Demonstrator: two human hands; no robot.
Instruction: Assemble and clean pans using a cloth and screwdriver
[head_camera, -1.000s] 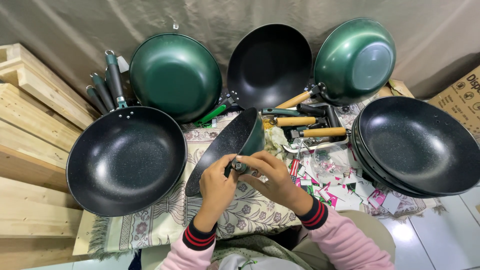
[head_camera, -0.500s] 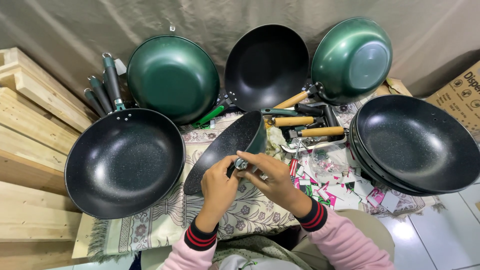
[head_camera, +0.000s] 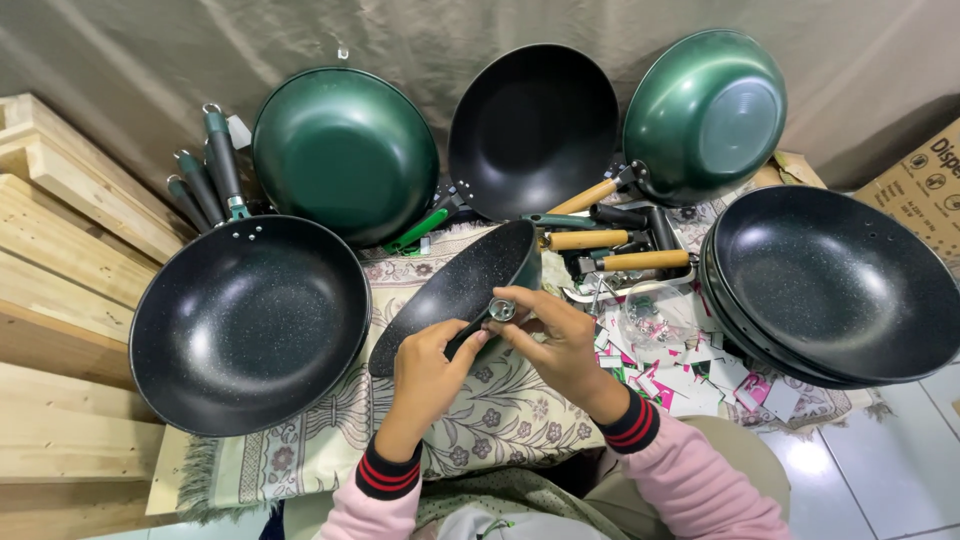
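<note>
— Hands first: what has each got?

— Left hand (head_camera: 428, 368) is closed round the dark stub handle (head_camera: 465, 335) of a tilted black-lined wok (head_camera: 462, 290), thumb on top. Right hand (head_camera: 556, 345) is partly curled, fingertips pinching a small round silver fitting (head_camera: 501, 309) right at the wok's near rim, where handle meets pan.

— And the wok itself?

— It stands on edge in the middle of the patterned cloth (head_camera: 500, 420), speckled inside turned left, green outside toward the right.

— How would you do that well?

— My judgement: keep the left grip firm so the pan can't roll, and hold the silver piece square to the joint before turning it; a slanted start would likely bind.

— What lies around?

— Just left, a large black speckled wok (head_camera: 250, 322) with a green handle (head_camera: 222, 160), more dark handles beside it. Far side, leaning on the drape: a green wok (head_camera: 345, 150), a black wok (head_camera: 532, 128), and a green wok bottom-out (head_camera: 705, 115). Right, a stack of black woks (head_camera: 835, 285). Between, loose wooden handles (head_camera: 620, 240) and a litter of small printed cards (head_camera: 690, 355). Wooden planks (head_camera: 60, 260) at far left.

— Anything in the way?

— The big wok nearly touches the held one on the left, and the cards crowd the right elbow room.
</note>
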